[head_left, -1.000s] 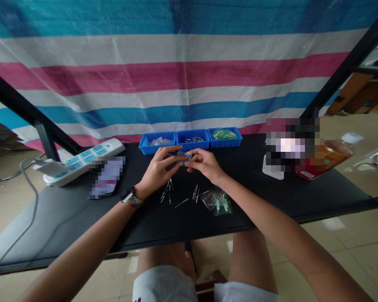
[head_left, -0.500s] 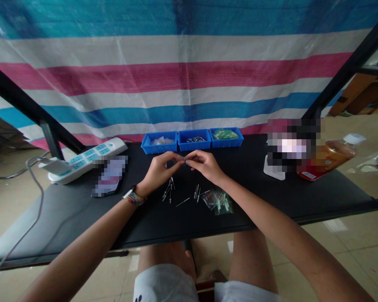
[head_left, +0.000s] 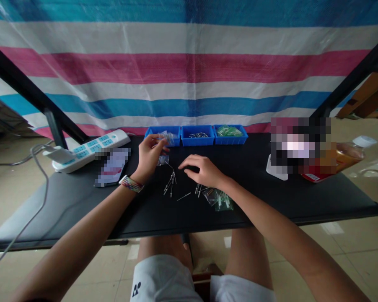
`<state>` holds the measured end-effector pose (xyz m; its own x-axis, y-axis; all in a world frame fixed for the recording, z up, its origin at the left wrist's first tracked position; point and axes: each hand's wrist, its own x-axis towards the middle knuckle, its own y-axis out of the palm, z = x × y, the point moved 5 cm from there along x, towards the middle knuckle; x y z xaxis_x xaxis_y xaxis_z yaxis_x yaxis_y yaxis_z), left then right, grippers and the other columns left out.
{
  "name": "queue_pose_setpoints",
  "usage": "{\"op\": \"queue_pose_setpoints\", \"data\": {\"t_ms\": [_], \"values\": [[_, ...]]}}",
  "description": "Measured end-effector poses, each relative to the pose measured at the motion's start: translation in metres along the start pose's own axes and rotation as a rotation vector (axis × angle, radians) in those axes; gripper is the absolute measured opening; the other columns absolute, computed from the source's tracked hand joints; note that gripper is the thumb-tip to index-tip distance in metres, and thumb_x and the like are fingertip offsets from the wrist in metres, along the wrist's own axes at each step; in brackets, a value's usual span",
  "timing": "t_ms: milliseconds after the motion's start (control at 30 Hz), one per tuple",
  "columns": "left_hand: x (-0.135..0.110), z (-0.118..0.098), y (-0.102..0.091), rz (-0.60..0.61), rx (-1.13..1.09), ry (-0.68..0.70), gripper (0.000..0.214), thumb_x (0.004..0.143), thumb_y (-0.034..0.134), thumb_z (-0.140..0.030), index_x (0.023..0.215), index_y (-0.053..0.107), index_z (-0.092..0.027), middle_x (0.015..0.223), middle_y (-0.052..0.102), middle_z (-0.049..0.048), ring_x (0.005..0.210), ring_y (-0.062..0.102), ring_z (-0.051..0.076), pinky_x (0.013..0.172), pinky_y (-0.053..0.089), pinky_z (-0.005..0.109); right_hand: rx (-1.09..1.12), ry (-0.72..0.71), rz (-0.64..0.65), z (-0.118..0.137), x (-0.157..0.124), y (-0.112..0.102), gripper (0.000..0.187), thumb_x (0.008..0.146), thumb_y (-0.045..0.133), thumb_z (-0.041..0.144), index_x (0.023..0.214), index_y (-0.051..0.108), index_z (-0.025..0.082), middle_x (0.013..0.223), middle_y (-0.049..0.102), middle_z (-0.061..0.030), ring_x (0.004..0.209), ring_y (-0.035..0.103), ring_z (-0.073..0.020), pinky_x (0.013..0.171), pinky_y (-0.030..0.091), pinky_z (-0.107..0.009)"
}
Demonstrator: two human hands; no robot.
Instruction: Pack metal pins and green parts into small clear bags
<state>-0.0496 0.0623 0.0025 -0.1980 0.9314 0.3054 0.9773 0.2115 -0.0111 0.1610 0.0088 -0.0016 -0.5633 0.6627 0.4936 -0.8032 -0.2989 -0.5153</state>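
My left hand (head_left: 150, 154) is raised at the front of the left blue bin (head_left: 172, 141), thumb and fingers pinched together. A small clear plastic bag (head_left: 163, 160) shows just below its fingertips and seems to be in its grip; the fingers partly hide it. My right hand (head_left: 203, 170) hovers over the black table with thumb and fingers apart, holding nothing visible. Between and below the hands lie a cluster of silver pop rivets (head_left: 170, 184) and a single rivet (head_left: 184, 196). Several more rivets (head_left: 198, 191) lie beneath my right hand, beside clear and green-tinted bags (head_left: 223, 201).
The middle blue bin (head_left: 197, 141) holds loose metal rivets, and the right bin (head_left: 231, 140) holds green bags. A white power strip (head_left: 93, 149) and a phone (head_left: 113, 167) are on the left. A bottle (head_left: 349, 153) lies tilted at the right beside a blurred object.
My hands, which met fingertip to fingertip over the table, have parted. The left has moved left toward the bin; the right has lowered slightly and opened. The view has shifted a little.
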Motion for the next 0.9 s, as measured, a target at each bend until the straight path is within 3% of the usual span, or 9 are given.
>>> {"op": "queue_pose_setpoints", "data": {"t_ms": [100,200,267,433,700,900], "values": [[0.007,0.009,-0.009,-0.079,-0.077,-0.118,0.032,0.084,0.082,-0.036,0.103,0.066,-0.017,0.089,0.076,0.0049,0.067,0.075,0.015,0.056,0.054,0.021,-0.15,-0.157,0.169,0.015,-0.004,0.015,0.038,0.095,0.063,0.0,0.121,0.08,0.022,0.133,0.077,-0.0079,0.129,0.065,-0.0251,0.115,0.051,-0.048],[0.007,0.011,-0.011,-0.073,-0.175,-0.185,0.033,0.089,0.075,-0.04,0.109,0.064,-0.017,0.103,0.079,0.0089,0.075,0.079,0.017,0.061,0.058,0.023,-0.256,-0.197,0.238,0.015,-0.007,0.025,0.046,0.095,0.059,-0.003,0.13,0.078,0.021,0.141,0.075,-0.0064,0.139,0.058,-0.0262,0.12,0.049,-0.049],[0.006,0.011,-0.01,-0.062,-0.229,-0.208,0.032,0.09,0.07,-0.038,0.113,0.063,-0.018,0.107,0.08,0.0098,0.077,0.08,0.018,0.063,0.059,0.025,-0.306,-0.2,0.243,0.012,-0.007,0.026,0.046,0.095,0.057,-0.006,0.128,0.078,0.019,0.135,0.077,-0.0063,0.135,0.06,-0.0259,0.117,0.051,-0.047],[0.004,0.01,-0.008,-0.067,-0.216,-0.191,0.027,0.08,0.07,-0.026,0.105,0.063,-0.019,0.095,0.078,0.0042,0.069,0.076,0.016,0.06,0.057,0.024,-0.391,-0.191,0.204,0.005,-0.006,0.02,0.044,0.095,0.058,-0.008,0.122,0.081,0.018,0.126,0.079,-0.008,0.122,0.064,-0.025,0.109,0.055,-0.044],[0.001,0.004,0.0,-0.004,-0.129,-0.131,0.021,0.074,0.072,-0.026,0.093,0.066,-0.018,0.089,0.073,0.0033,0.067,0.071,0.014,0.059,0.056,0.023,-0.495,-0.146,0.165,0.001,-0.004,0.012,0.022,0.1,0.065,0.002,0.104,0.082,0.016,0.109,0.075,-0.0089,0.104,0.064,-0.0234,0.093,0.056,-0.039],[-0.002,0.004,0.003,0.03,-0.097,-0.132,0.021,0.073,0.071,-0.028,0.091,0.066,-0.019,0.087,0.072,0.0023,0.068,0.071,0.015,0.06,0.055,0.024,-0.532,-0.124,0.149,-0.002,-0.004,0.005,0.018,0.1,0.068,0.004,0.104,0.082,0.016,0.104,0.071,-0.0086,0.097,0.062,-0.0224,0.086,0.054,-0.036]]}}
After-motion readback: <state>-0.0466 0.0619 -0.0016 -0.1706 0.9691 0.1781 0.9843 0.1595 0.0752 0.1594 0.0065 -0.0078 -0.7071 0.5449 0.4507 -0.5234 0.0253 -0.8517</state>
